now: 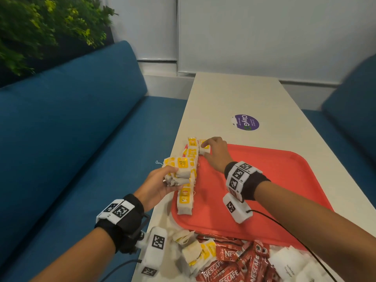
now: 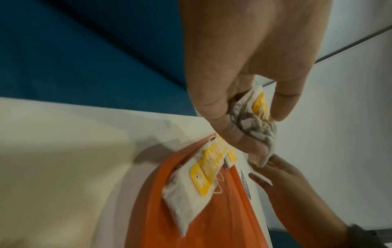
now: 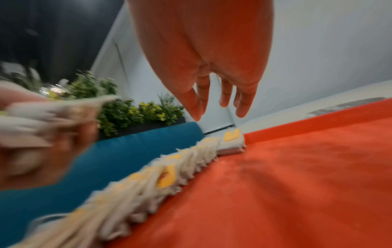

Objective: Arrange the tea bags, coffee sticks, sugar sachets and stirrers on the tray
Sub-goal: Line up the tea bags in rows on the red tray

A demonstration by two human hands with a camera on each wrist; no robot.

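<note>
A red tray (image 1: pixel 264 190) (image 2: pixel 212 226) (image 3: pixel 297 184) lies on the white table (image 1: pixel 234 94). A row of yellow-tagged tea bags (image 1: pixel 186 200) (image 2: pixel 201 181) (image 3: pixel 169 176) runs along its left edge. My left hand (image 1: pixel 176 179) (image 2: pixel 267 130) grips a stack of tea bags (image 1: pixel 182 169) (image 2: pixel 254 117) just above the middle of that row. My right hand (image 1: pixel 205 151) (image 3: pixel 218 114) reaches to the tray's far left corner, fingers straight, over the last tea bag (image 1: pixel 204 149) (image 3: pixel 232 141); it holds nothing. No stirrers are in view.
Near the table's front edge lie loose tea bags (image 1: pixel 195 253), a heap of red coffee sticks (image 1: pixel 244 261) and white sugar sachets (image 1: pixel 289 263). A purple sticker (image 1: pixel 246 122) marks the table beyond the tray. Blue sofas (image 1: pixel 71 119) flank the table.
</note>
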